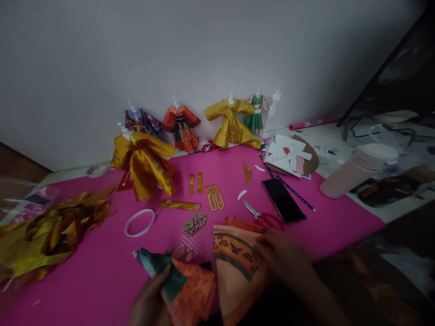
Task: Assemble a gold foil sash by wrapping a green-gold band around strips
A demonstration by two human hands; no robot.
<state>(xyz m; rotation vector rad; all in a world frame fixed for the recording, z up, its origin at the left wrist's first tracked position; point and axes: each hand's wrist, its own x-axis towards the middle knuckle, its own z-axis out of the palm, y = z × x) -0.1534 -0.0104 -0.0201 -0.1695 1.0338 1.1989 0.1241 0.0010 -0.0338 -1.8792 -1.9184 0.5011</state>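
My left hand is closed around a folded piece of green and orange fabric, thumb on top. My right hand has its fingers closed at the right edge of a peach fabric piece with a dark-edged butterfly band. Behind that piece lies folded orange fabric. Red-handled scissors rest just beyond the right hand. Further up are a small oval tray of colourful beads, gold trim strips and a flat gold strip.
Small dress forms in gold, orange and green clothes stand along the wall. A phone, pink bottle and paper pieces lie right. Gold scraps and a white ring sit left on the pink mat.
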